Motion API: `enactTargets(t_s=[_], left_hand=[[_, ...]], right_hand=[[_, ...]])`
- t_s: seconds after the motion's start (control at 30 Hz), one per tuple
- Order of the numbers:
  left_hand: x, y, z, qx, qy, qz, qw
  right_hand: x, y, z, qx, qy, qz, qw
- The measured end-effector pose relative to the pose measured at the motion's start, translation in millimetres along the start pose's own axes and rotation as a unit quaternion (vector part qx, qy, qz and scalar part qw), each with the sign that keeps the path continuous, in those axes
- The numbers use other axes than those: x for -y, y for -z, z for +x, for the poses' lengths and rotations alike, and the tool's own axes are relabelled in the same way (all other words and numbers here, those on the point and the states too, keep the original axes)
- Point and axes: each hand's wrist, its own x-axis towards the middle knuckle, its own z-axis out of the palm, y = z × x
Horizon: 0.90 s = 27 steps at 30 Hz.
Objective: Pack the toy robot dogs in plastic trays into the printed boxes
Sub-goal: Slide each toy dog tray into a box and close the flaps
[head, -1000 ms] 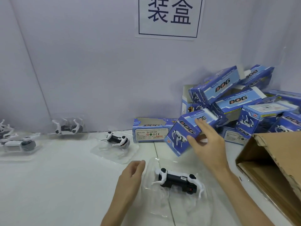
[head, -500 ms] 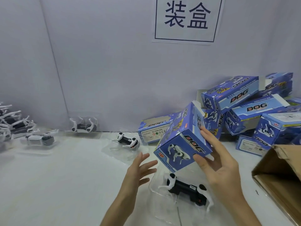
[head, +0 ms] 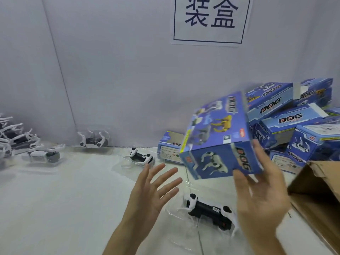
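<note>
My right hand (head: 261, 197) holds a blue printed "DOG" box (head: 219, 138) tilted in the air, thumb on its front face and fingers up its right side. My left hand (head: 152, 188) hovers just left of the box with its fingers spread, touching nothing. Below and between my hands, a black and white toy robot dog (head: 207, 210) lies on its side in a clear plastic tray (head: 176, 216) on the white table.
More trayed dogs lie behind: one at centre (head: 141, 157), one against the wall (head: 93, 140), one at left (head: 44, 155) and a heap at the far left (head: 11, 137). A pile of blue boxes (head: 294, 122) fills the back right. A brown carton (head: 322, 199) stands at right.
My right hand has lifted the blue box out of the pile and turned it in the air. My left hand has risen off the tray's edge and spread its fingers.
</note>
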Motion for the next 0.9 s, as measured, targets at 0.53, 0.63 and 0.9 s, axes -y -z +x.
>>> enactTargets(t_s=[0.53,0.63,0.9], left_hand=[[-8.4,12.8,-11.5,0.146,-0.022,-0.142,0.979],[-8.6,6.9,-12.5,0.134,-0.045,-0.177,0.974],[-20.3,19.7,-12.6,-0.067,-0.192,-0.112,0.973]], right_hand=[[13.2,-12.7,1.6,0.339,-0.271,0.002,0.901],[14.2,-12.0,2.5,0.333,-0.263,-0.006,0.905],[3.7,23.9,25.3,0.595,-0.258,-0.260,0.716]])
